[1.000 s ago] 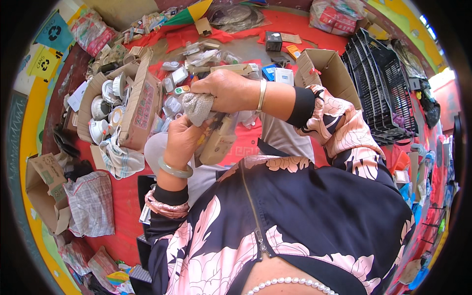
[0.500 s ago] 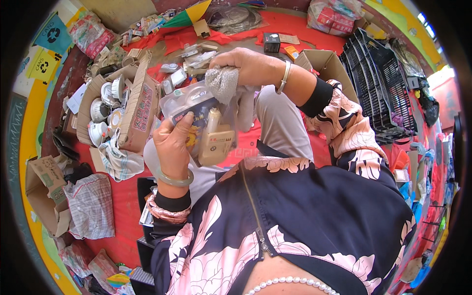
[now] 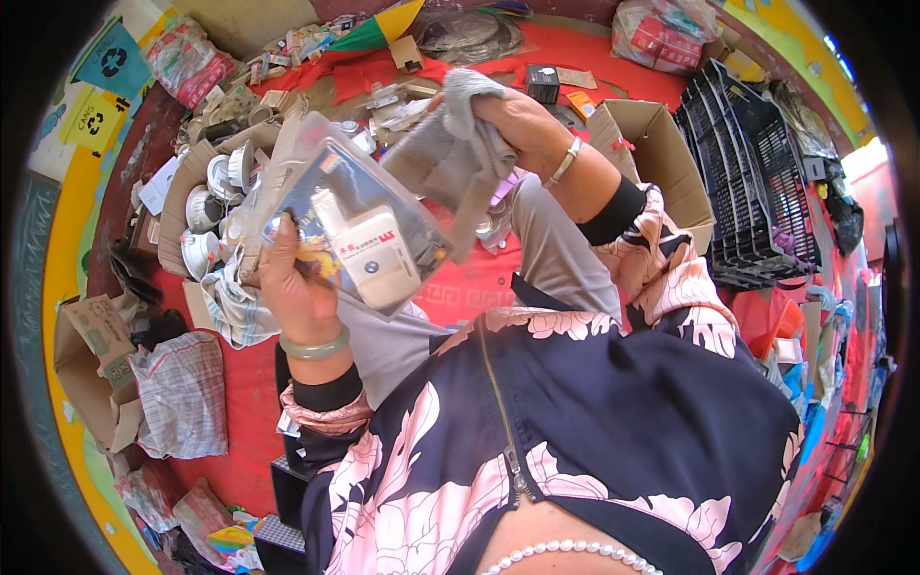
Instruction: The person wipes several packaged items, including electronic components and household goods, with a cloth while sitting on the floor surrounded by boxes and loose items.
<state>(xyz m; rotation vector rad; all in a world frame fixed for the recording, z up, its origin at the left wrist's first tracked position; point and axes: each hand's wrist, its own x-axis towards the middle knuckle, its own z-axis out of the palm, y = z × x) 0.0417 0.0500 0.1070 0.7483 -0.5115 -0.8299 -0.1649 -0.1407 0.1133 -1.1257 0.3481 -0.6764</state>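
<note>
the left hand (image 3: pixel 299 292) pinches a flat, clear plastic blister package with a blue printed card (image 3: pixel 369 192), thumb on the front at its lower left edge and fingers hidden behind. the package is held up in the air over the lap, tilted, its front facing up, with a cream-coloured plastic device (image 3: pixel 379 259) inside it.

the right hand (image 3: pixel 525 129) grasps a soft grey cloth (image 3: pixel 460 144) by its upper end. half a second ago that cloth was a tight bunch at the package's upper right corner; now it hangs loosened beside the right edge, slightly blurred. whether it touches that edge i cannot tell. the package has also risen and turned to the left. for the work in hand, i judge this a break in the cloth's contact with the front, which now lies bare and in plain sight.

further out, a brown cardboard box (image 3: pixel 172 235) with white round fittings (image 3: pixel 203 209) stands near the left edge of the red floor covering (image 3: pixel 264 388), a checked white cloth (image 3: pixel 240 309) over its near rim. toward the right edge stands a black slatted plastic crate (image 3: pixel 747 182).
</note>
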